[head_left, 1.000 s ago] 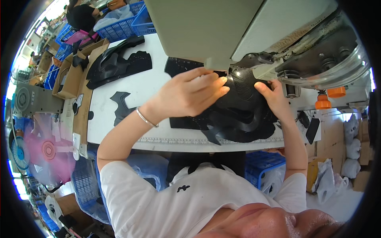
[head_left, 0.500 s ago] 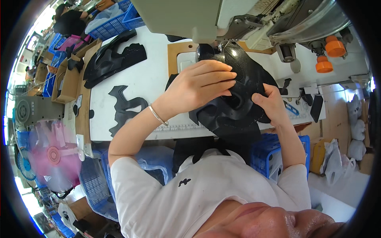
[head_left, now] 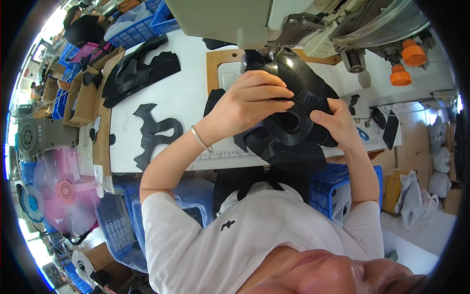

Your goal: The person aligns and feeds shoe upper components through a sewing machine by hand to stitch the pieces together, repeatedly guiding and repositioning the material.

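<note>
A black moulded piece (head_left: 298, 127) with a shiny mesh panel and an oval opening lies under the head of a sewing machine (head_left: 220, 19). My right hand (head_left: 335, 125) grips its right side, thumb on top and the other fingers partly hidden. Above the middle of the piece, my left hand (head_left: 249, 103) is closed, its fingers drawn together at the tips; a thin line shows by them, but what they hold is too small to name. The far end of the piece reaches under the needle area.
Left on the white table (head_left: 196, 63) lie a wavy flat black cut piece (head_left: 154, 132) and larger moulded black parts (head_left: 142, 73). A blue-handled tool (head_left: 362, 133) and a dark phone-like slab (head_left: 390, 132) are at right. Blue crates (head_left: 333, 186) stand below; a pink fan (head_left: 66, 191) is at left.
The black piece has turned and shifted slightly, so its oval opening shows more. My left hand has moved a little to the right, and my right hand has shifted slightly with the piece.
</note>
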Tool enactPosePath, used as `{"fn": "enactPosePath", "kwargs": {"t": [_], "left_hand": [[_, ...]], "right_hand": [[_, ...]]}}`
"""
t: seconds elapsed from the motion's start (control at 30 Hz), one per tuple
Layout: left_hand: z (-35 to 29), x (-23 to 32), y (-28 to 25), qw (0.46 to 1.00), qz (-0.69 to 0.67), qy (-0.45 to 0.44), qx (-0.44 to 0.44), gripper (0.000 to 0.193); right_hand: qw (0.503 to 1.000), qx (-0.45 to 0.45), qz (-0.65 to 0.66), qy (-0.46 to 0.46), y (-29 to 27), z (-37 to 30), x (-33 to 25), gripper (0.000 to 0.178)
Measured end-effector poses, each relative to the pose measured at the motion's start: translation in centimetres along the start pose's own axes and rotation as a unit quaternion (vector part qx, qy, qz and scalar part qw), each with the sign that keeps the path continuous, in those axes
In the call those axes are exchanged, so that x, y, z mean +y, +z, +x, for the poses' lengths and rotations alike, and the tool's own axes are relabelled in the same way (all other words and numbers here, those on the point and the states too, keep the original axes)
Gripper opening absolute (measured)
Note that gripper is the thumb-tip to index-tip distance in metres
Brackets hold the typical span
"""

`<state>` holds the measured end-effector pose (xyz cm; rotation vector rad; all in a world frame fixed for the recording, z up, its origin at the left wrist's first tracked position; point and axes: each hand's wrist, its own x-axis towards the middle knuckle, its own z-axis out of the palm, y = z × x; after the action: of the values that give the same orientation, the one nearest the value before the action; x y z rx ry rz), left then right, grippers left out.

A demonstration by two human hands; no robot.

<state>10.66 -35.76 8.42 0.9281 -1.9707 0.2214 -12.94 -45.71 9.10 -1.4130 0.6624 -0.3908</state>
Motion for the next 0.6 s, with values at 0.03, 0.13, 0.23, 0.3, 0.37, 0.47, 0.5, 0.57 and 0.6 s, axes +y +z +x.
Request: {"fn": "enactPosePath", "kwargs": {"t": [0.03,0.13,0.23,0.3,0.37,0.47,0.5,0.57,0.6], "left_hand": [[0.0,0.0,0.0,1.0,0.0,0.0,0.0,0.025],[0.0,-0.2,0.0,1.0,-0.001,0.005,-0.005,0.026],[-0.1,-0.5,0.1,1.0,0.013,0.021,-0.006,0.025],[-0.2,-0.4,0.1,0.993,0.095,0.071,-0.016,0.024],[-0.8,-0.4,0.3,0.982,0.159,0.106,0.001,0.024],[-1.7,0.0,0.6,0.947,0.269,0.173,0.032,0.026],[-1.9,0.1,0.6,0.938,0.299,0.17,0.044,0.025],[-1.9,0.5,0.7,0.925,0.335,0.165,0.062,0.023],[-1.9,0.6,0.6,0.924,0.338,0.166,0.063,0.023]], "right_hand": [[1.0,-0.001,-0.009,-0.004,0.0,0.0,-0.1,0.025],[1.0,-0.003,-0.019,-0.013,0.1,0.2,-0.4,0.024],[0.999,0.001,-0.04,-0.021,-0.1,0.4,-0.2,0.022],[0.998,0.007,-0.059,-0.026,0.0,0.2,-0.4,0.021],[0.997,0.013,-0.066,-0.035,0.6,0.1,-1.1,0.018],[0.995,0.009,-0.082,-0.052,0.4,0.1,-0.6,0.016],[0.995,0.009,-0.084,-0.057,0.5,0.2,-0.7,0.016],[0.991,0.014,-0.112,-0.078,0.7,0.0,-0.8,0.018],[0.99,0.012,-0.114,-0.08,0.7,-0.1,-0.8,0.018]]}}
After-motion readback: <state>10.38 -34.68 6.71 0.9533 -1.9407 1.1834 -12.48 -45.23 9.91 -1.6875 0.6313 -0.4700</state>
